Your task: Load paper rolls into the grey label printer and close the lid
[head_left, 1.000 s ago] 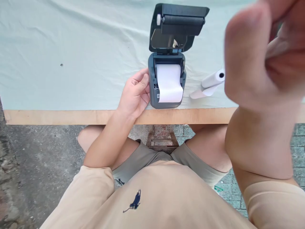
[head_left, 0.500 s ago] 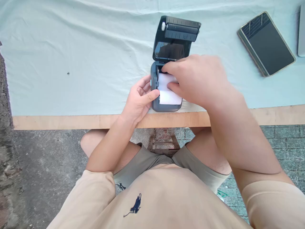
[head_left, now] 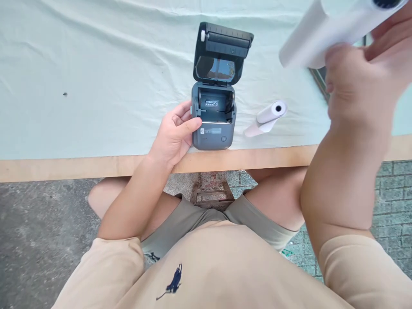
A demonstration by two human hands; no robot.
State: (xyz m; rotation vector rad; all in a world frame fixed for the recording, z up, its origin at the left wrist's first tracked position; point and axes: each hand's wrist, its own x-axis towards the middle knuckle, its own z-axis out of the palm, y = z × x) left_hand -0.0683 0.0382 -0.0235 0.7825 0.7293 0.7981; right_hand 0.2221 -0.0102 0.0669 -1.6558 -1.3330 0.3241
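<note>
My left hand (head_left: 175,136) grips the left side of a dark blue-grey label printer (head_left: 212,138), its thumb over the front edge. The printer's lid (head_left: 222,51) stands open towards the back, and its paper bay holds no roll. To the right of the printer, a small white paper roll (head_left: 267,114) lies on the cloth with its loose end unrolled. My right hand (head_left: 363,73) is raised at the upper right, closed on a white paper roll (head_left: 315,36) with a dark core. That roll looks large near the camera, and motion blurs it; some of my fingers are behind it.
A pale cloth (head_left: 112,86) covers the table, whose bare wooden front edge (head_left: 244,161) runs close below the printer. A phone (head_left: 318,83) lies at the right, mostly hidden behind my right hand and the roll. A wooden stool (head_left: 212,195) shows between my legs.
The small roll is out of the printer and lies at its right. My right hand has moved up and right and now holds another paper roll. My left hand stays on the printer.
</note>
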